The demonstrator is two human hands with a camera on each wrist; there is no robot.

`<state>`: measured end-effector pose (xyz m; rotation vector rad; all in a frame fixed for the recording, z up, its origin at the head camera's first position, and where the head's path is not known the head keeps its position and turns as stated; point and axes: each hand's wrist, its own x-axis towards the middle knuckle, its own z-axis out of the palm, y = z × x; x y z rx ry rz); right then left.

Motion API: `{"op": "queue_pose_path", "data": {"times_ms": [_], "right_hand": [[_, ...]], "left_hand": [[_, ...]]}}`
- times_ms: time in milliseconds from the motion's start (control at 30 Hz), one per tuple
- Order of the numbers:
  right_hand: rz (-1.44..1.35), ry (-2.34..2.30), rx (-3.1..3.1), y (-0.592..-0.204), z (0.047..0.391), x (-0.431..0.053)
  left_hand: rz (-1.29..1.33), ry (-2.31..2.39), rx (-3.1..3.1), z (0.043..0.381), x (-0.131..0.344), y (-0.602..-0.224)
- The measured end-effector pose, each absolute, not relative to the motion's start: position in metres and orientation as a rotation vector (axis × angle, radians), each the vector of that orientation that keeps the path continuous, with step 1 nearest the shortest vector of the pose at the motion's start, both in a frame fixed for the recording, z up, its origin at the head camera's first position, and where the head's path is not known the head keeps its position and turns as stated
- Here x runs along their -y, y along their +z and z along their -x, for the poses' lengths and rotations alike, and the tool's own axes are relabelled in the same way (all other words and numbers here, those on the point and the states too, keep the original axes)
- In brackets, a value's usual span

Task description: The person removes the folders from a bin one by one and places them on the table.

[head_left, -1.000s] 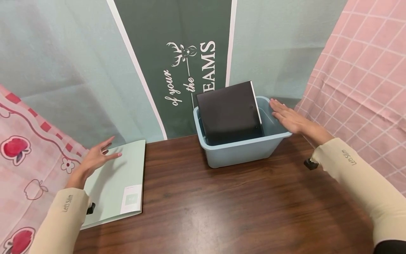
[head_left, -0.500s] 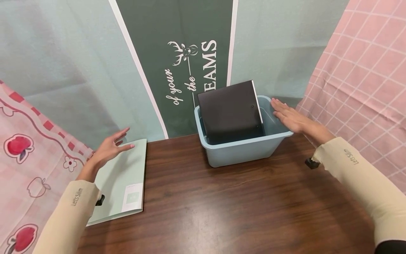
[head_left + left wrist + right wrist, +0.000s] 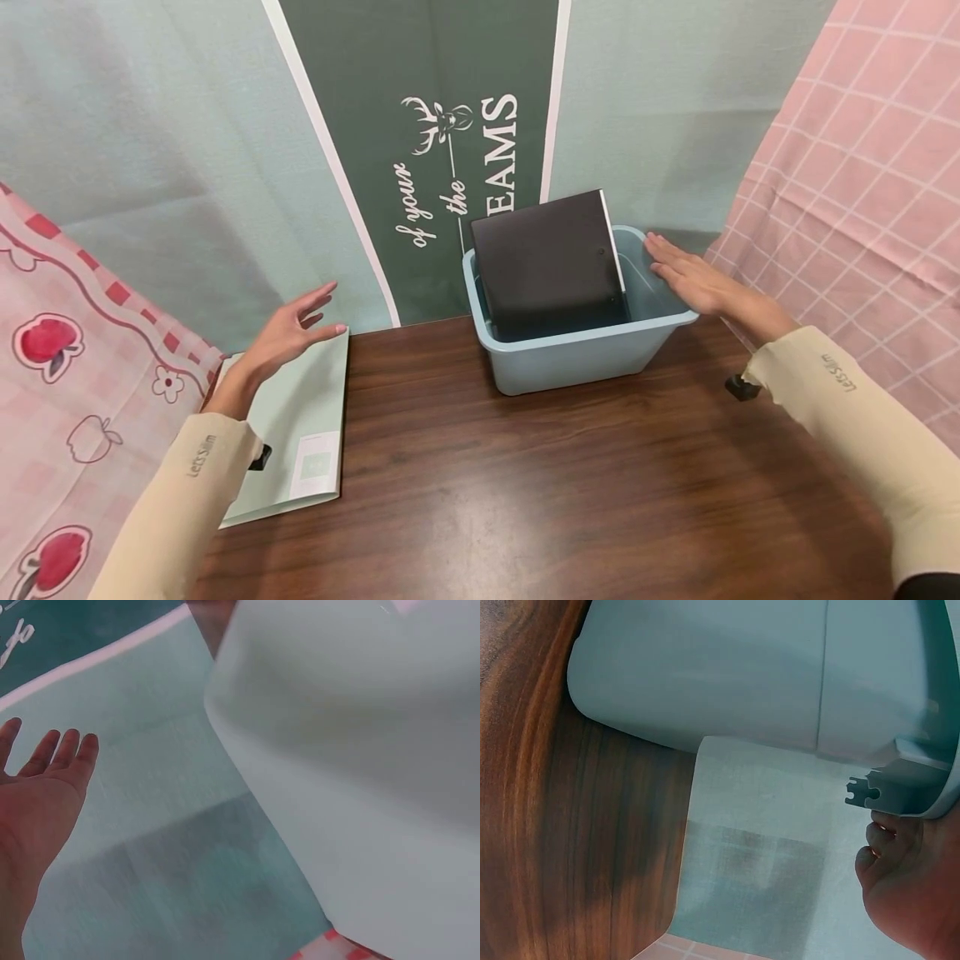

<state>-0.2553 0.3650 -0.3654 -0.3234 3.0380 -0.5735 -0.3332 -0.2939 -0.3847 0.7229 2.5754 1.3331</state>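
Over the pale green folder on the left of the table, my left hand hovers with its fingers apart and holds nothing. The folder bears a white label near its front right corner. At the right end of a light blue plastic bin, my right hand rests against the rim, fingers straight. A black folder with a white right edge leans inside the bin, its top above the rim and its bottom hidden. In the right wrist view the fingertips lie by the bin's rim.
The brown wooden table carries the bin and the green folder. A green cloth with white lettering hangs behind. Pink checked cloth stands at the right, and apple-print cloth at the left.
My left hand has moved right and away from me, above the green folder's far part. The right hand stays at the bin's rim, and the bin and black folder look unmoved.
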Motion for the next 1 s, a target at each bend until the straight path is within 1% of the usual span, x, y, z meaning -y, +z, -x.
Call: {"op": "queue_pose_path", "data": {"times_ms": [233, 1000], "right_hand": [[0.358, -0.576, -3.043, -0.365, 0.257, -0.367], [0.351, -0.507, -3.036, -0.363, 0.260, -0.371]], "left_hand": [[-0.741, 1.359, -2.513, 0.337, 0.274, -0.377], [-0.807, 1.492, -2.409, 0.350, 0.209, -0.360]]}}
